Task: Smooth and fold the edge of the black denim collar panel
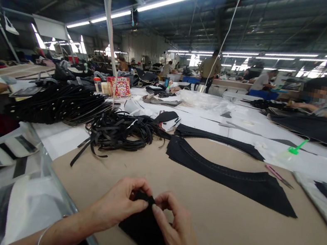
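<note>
Black cloth (144,231) lay nearest the head camera, at the near edge of the brown tabletop (226,231), its top corner raised between both hands and its lower part running beneath the right forearm. The left hand (117,205) had thumb and forefinger closed in a pinch on that corner; the right hand (177,222) pinched it just beside, thumb and forefinger drawn together, the other fingers loosely curled. Whether the cloth was folded or layered there could not be told. Good handling seemed to call for keeping the two pinches close, lining up the edges by feel, and pulling lightly so that the cloth did not stretch. Bracing the wrists would probably have steadied the fingertips. Black curved panels (221,170) and pink-handled snips (279,176) lay beyond, well apart from the hands.
</note>
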{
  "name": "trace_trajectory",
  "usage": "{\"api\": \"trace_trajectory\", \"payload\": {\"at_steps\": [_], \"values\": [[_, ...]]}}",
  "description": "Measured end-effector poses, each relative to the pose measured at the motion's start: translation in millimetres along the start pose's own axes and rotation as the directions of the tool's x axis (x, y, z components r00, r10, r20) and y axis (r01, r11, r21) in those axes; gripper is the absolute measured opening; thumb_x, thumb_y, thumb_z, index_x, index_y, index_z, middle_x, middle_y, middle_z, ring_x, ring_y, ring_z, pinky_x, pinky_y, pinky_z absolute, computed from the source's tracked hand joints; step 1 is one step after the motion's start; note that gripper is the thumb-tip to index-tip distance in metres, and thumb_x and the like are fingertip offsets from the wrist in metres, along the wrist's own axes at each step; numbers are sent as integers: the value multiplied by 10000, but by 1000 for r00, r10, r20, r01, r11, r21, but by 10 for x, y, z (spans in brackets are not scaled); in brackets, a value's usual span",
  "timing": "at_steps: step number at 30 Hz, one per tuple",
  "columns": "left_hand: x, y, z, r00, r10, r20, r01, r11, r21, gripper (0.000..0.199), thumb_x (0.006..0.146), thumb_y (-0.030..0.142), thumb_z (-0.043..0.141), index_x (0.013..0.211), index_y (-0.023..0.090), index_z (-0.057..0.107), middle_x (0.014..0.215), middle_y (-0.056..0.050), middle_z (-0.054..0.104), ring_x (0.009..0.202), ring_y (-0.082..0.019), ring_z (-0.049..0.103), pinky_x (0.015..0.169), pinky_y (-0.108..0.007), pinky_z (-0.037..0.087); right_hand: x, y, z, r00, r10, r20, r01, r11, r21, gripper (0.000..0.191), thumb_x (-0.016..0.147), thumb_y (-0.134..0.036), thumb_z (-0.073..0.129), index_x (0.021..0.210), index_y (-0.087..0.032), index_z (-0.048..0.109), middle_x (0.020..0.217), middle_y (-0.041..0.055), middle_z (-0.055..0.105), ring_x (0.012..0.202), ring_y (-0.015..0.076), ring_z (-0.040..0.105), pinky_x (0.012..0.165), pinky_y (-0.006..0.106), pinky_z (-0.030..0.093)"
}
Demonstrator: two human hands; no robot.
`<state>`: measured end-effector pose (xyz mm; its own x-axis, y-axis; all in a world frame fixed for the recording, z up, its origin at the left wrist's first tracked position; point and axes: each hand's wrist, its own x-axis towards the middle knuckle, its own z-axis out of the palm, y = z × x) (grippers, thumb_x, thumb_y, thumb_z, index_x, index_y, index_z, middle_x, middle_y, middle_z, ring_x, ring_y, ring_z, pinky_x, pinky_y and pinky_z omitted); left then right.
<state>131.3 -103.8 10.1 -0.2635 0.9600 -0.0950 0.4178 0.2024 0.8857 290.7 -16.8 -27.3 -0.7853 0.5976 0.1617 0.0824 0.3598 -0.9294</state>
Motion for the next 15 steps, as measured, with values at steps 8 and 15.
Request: {"api": "trace_trajectory", "payload": {"at_steps": [8, 15], "values": [[-34, 74, 28, 998, 33, -59, -30, 998, 50, 182, 684, 141, 557, 822, 154, 675, 740, 17, 642, 707, -136, 539, 630, -223, 375, 2, -77, 29, 989, -123, -85, 104, 975, -197, 51, 889, -280, 571, 871, -234, 582, 851, -11, 617, 820, 182, 550, 749, 301, 386], [-67, 59, 14, 997, 26, -68, -18, 993, 113, 168, 698, 149, 570, 820, 171, 683, 675, 40, 614, 631, -120, 507, 591, -223, 357, 0, -65, 35, 960, -258, -103, 218, 930, -297, 77, 906, -198, 536, 851, -236, 575, 821, -13, 619, 782, 174, 560, 719, 289, 400]]}}
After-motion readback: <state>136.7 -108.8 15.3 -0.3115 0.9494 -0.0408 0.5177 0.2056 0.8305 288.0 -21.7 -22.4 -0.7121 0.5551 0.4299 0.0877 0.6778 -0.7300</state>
